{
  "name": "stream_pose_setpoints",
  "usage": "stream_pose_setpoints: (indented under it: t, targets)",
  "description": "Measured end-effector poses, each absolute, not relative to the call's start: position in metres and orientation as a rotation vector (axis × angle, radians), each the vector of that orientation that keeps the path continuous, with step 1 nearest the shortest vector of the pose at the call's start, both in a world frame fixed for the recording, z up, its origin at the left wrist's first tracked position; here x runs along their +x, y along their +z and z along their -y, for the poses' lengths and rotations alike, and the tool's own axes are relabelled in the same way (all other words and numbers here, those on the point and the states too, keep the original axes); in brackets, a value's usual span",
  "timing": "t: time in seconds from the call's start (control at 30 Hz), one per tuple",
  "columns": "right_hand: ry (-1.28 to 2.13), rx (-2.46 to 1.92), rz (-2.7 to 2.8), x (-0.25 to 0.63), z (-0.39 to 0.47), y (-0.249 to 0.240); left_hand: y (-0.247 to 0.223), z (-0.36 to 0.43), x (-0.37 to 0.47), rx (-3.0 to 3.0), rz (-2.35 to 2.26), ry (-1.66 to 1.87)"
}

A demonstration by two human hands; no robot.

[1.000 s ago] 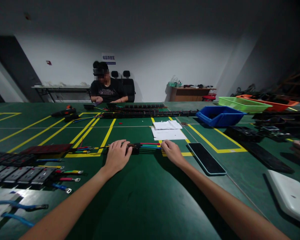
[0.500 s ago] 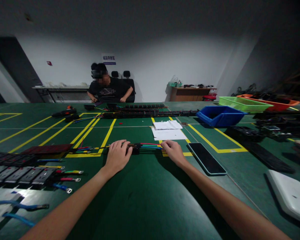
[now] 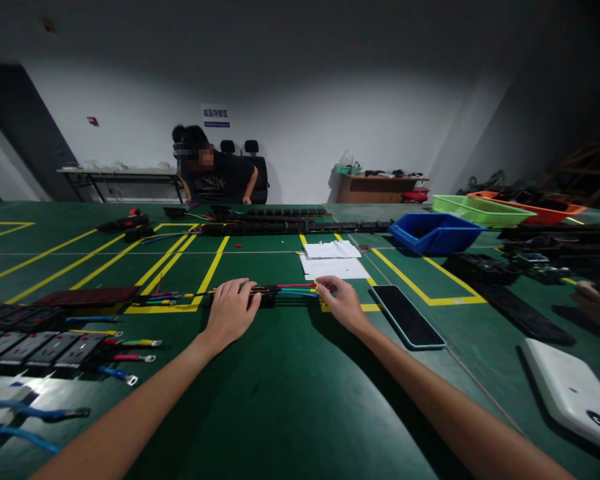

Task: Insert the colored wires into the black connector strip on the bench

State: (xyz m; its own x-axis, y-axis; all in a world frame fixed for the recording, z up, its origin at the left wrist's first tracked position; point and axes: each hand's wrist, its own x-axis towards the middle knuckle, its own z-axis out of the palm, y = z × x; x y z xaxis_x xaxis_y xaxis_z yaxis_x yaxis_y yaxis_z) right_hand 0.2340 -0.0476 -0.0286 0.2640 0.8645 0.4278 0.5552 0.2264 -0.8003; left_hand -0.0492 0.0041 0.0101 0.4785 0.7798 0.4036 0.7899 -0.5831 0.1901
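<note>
Red, green and blue wires (image 3: 296, 291) run sideways across the green table from a black-sleeved bundle. Over that bundle lies my left hand (image 3: 233, 308), its fingers curled across it and holding it against the table. At the wires' right end, my right hand (image 3: 337, 301) pinches the tips, near small yellow pieces. The exact terminals are partly hidden by the fingertips. Further left, thin wires with coloured ends (image 3: 167, 298) stick out past my left hand.
Socket strips (image 3: 65, 351) with lugged cables lie at left. A phone (image 3: 407, 317) and a white device (image 3: 570, 393) are at right. Beyond are papers (image 3: 334, 259), a blue bin (image 3: 435, 233), a long black strip (image 3: 300, 227) and a drill (image 3: 123, 221). A person (image 3: 215, 167) sits opposite; another hand (image 3: 597, 300) shows at right.
The view has shifted slightly, so most things sit a little further left. My right fingers have changed their pinch slightly at the wire ends. The person opposite leans lower.
</note>
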Motion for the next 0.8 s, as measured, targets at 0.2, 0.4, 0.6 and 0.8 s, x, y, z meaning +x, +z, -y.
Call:
stream_pose_setpoints:
  t: [0.2, 0.4, 0.6, 0.8]
  targets:
    - [0.393, -1.466, 1.386, 0.234, 0.048, -0.027, 0.007, -0.005, -0.049, -2.652, 1.396, -0.749]
    - [0.442, -1.517, 1.344, 0.236, 0.045, -0.031, 0.008, -0.005, -0.050, -2.670, 1.399, -0.733]
    - [0.549, -1.529, 1.291, 0.238, 0.040, -0.038, 0.010, -0.003, -0.048, -2.662, 1.408, -0.730]
    - [0.479, -1.540, 1.302, 0.236, 0.044, -0.031, 0.009, -0.004, -0.048, -2.658, 1.396, -0.727]
